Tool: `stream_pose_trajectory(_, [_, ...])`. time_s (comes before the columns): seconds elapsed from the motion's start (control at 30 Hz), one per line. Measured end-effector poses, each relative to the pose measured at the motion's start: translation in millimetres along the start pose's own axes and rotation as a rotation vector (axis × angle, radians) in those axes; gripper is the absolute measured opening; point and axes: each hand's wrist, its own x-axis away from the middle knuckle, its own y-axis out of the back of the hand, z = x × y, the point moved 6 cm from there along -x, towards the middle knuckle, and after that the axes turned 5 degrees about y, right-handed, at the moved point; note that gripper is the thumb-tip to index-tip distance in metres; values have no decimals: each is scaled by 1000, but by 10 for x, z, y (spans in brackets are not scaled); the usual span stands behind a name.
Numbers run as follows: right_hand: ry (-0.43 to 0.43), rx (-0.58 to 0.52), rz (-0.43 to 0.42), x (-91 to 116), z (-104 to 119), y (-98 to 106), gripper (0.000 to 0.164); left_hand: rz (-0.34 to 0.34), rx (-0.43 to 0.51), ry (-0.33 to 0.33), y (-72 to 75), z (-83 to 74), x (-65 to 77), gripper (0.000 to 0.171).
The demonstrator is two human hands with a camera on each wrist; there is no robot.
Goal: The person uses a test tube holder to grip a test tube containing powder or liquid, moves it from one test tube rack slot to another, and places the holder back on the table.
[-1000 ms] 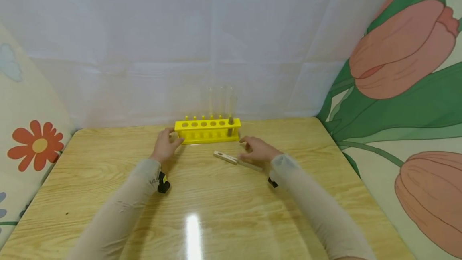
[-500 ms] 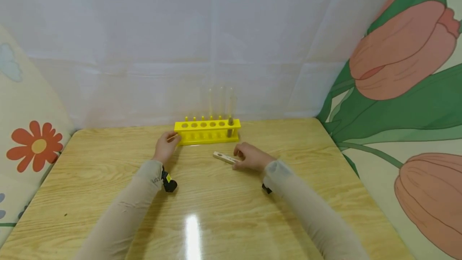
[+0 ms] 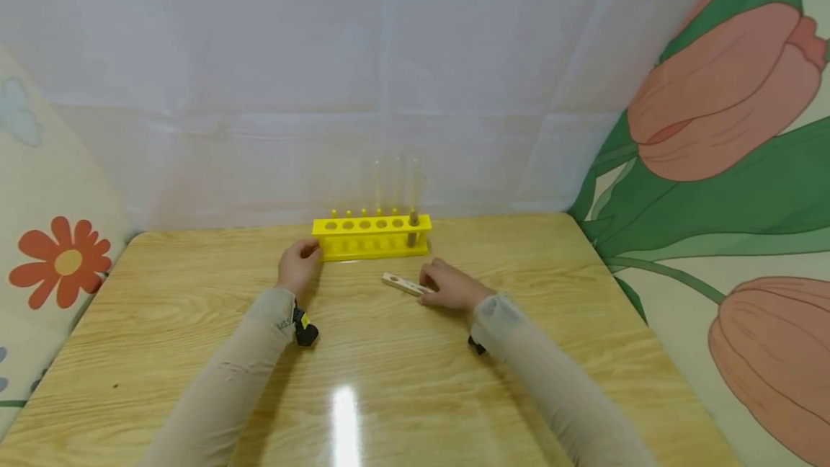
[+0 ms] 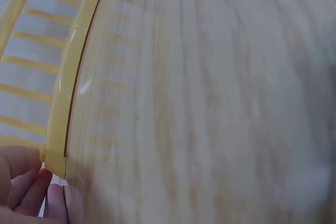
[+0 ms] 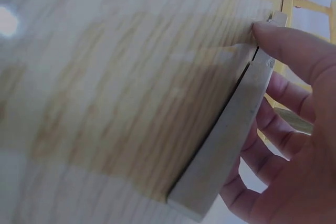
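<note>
A yellow test tube rack (image 3: 372,253) stands at the back of the table. My left hand (image 3: 299,267) pinches its left end; in the left wrist view the fingers (image 4: 21,160) meet the corner of the base. My right hand (image 3: 454,285) holds a wooden test tube clamp (image 3: 402,283) lying on the table before the rack. The right wrist view shows the thumb (image 5: 289,45) on one side of the clamp (image 5: 226,135) and the fingers on the other. In the rack's rightmost hole stands a test tube (image 3: 413,229) with dark contents.
Clear glass tubes (image 3: 378,182) rise at the rack's right half, faint against the white cloth (image 3: 259,78) behind. Floral cloths hang at both sides of the wooden table (image 3: 389,380). Black wrist cameras (image 3: 305,330) sit on both wrists.
My right hand has moved left and slightly toward me, from over the clamp's right part to its middle, and grips it. My left hand's fingers have closed in on the rack's end.
</note>
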Motion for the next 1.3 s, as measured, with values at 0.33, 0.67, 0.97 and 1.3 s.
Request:
stream_pose_trajectory(0.33, [-11, 27, 0, 26, 78, 7, 21, -50, -39, -21, -3, -6, -8, 35])
stream_pose_trajectory(0.67, [16, 18, -39, 50, 78, 10, 17, -76, -84, -51, -23, 3, -12, 34])
stream_pose_trajectory(0.97, [37, 17, -77, 58, 92, 36, 15, -71, -122, -61, -23, -27, 5, 34])
stream_pose_trajectory(1.3, [5, -51, -119, 74, 68, 63, 13, -72, -115, -80, -37, -33, 10, 34])
